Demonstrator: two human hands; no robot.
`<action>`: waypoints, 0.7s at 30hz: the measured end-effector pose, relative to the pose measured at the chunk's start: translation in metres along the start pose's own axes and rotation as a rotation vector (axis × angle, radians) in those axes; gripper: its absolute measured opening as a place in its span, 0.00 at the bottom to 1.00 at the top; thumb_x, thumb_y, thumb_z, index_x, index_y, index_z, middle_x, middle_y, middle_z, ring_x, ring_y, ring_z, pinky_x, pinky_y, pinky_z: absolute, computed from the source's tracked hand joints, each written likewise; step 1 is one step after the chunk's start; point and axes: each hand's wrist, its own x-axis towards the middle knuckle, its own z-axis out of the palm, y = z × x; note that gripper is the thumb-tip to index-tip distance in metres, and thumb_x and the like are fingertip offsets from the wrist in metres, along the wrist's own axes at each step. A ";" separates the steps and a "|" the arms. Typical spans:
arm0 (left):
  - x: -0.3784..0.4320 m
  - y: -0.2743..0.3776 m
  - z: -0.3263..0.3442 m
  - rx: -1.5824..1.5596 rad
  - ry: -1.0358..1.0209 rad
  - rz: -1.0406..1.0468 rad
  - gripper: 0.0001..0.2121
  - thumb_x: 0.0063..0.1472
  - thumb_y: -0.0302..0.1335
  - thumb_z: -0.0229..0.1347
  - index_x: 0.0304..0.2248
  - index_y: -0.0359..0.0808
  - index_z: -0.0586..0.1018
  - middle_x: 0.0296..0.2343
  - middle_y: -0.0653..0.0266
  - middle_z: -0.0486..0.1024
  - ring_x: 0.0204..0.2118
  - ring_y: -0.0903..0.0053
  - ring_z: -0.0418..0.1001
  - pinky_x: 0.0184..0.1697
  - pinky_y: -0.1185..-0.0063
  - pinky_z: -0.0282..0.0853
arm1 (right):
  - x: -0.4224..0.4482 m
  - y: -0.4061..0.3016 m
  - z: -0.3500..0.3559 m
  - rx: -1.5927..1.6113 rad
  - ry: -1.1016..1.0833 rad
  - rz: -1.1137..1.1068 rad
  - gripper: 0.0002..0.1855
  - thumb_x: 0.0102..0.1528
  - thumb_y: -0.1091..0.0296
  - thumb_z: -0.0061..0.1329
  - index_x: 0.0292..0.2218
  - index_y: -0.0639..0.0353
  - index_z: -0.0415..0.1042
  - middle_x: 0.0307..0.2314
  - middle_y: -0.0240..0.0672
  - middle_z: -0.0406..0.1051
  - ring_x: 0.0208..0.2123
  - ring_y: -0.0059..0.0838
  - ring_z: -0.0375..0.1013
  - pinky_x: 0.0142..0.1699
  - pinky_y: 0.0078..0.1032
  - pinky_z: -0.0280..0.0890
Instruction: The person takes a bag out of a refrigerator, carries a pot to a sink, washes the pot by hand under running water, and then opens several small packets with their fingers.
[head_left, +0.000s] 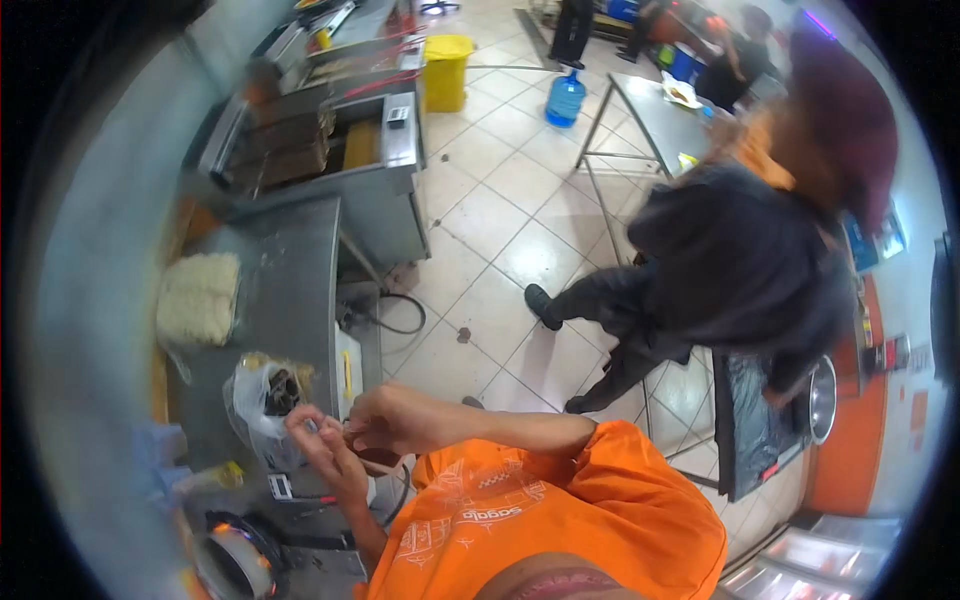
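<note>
My left hand is raised over the edge of the steel worktable, its fingers partly curled. My right hand meets it with bent fingers close to the left fingers. A small brownish thing shows just below the right hand; what it is, and whether either hand holds it, I cannot tell. Just beyond the left fingertips is a thin white plastic bag with something dark in its mouth. A pale block in clear plastic lies farther along the table, against the wall.
A round pot or appliance stands at lower left, near a small white device. Ahead are a deep fryer, yellow bin and blue water jug. A co-worker in dark clothes stands right, near a steel bowl.
</note>
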 end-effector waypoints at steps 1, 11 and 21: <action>0.007 -0.005 0.002 -0.005 -0.037 0.014 0.26 0.60 0.55 0.43 0.37 0.34 0.65 0.26 0.69 0.62 0.30 0.82 0.61 0.36 0.80 0.59 | -0.012 -0.007 -0.004 -0.009 0.038 0.003 0.12 0.52 0.69 0.53 0.37 0.65 0.71 0.30 0.39 0.73 0.28 0.27 0.72 0.35 0.24 0.66; 0.062 0.005 0.005 -0.006 -0.772 -0.002 0.11 0.57 0.35 0.55 0.27 0.34 0.76 0.18 0.74 0.68 0.20 0.88 0.64 0.23 0.85 0.58 | -0.060 -0.030 -0.051 0.365 0.309 0.185 0.18 0.52 0.82 0.50 0.45 0.61 0.66 0.27 0.31 0.74 0.31 0.16 0.72 0.36 0.16 0.67; 0.066 0.075 0.014 0.128 -1.000 0.486 0.08 0.55 0.28 0.56 0.26 0.31 0.76 0.20 0.60 0.73 0.21 0.69 0.73 0.24 0.79 0.65 | -0.044 -0.061 -0.069 -0.222 0.005 -0.002 0.06 0.49 0.72 0.54 0.30 0.64 0.73 0.20 0.36 0.71 0.22 0.27 0.72 0.27 0.22 0.63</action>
